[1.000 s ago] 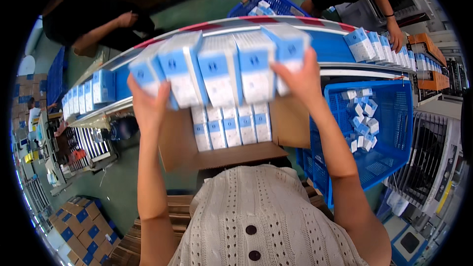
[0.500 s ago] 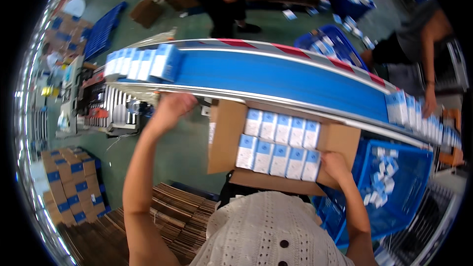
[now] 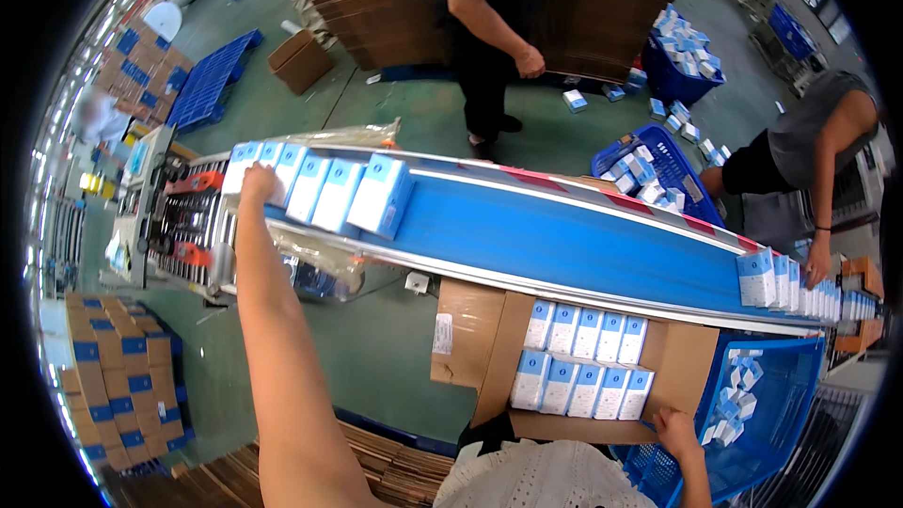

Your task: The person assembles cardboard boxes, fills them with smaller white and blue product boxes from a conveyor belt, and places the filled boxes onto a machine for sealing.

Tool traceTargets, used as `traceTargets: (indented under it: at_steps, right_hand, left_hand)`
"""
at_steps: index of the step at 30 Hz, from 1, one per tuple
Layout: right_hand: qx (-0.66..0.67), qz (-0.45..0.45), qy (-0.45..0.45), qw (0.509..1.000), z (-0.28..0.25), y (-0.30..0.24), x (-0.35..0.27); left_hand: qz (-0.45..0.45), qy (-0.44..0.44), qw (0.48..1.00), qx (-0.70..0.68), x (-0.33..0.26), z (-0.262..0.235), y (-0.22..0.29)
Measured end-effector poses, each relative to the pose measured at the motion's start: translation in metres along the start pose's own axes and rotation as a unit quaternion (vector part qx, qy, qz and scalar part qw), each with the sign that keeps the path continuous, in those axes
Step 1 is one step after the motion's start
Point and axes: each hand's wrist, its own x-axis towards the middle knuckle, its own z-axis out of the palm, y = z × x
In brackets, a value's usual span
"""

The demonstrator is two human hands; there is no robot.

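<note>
My left hand [image 3: 260,184] is at the left end of a row of white-and-blue boxes [image 3: 334,195] standing on the blue conveyor belt. Its fingers curl against a box in that row; part of the grip is hidden. An open cardboard carton [image 3: 694,357] sits in front of me, just this side of the belt. Inside it, two rows of upright white-and-blue boxes [image 3: 585,388] are packed side by side. My right hand [image 3: 675,431] is closed on the carton flap at its near right corner.
A blue crate [image 3: 800,367] with loose boxes stands right of the carton. Flattened cardboard [image 3: 395,466] lies at lower left. Beyond the conveyor [image 3: 564,249] stands a person [image 3: 480,47]; another person [image 3: 818,150] touches boxes at its right end. A blue basket [image 3: 691,179] stands behind the belt.
My left hand has moved left and outward, from above the belt's near edge to the row of boxes. My right hand has shifted from the carton's inner right side to its near corner.
</note>
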Motion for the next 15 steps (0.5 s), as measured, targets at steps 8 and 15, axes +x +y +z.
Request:
traceTargets:
  at_steps: [8, 15]
  right_hand:
    - [0.199, 0.048, 0.193, 0.960, -0.087, -0.033, 0.069]
    - [0.175, -0.131, 0.213, 0.952, -0.133, -0.089, 0.168]
  left_hand:
    - [0.031, -0.046, 0.991, -0.119, -0.029, -0.024, 0.064]
    - [0.015, 0.069, 0.987, -0.142, -0.013, -0.002, -0.028]
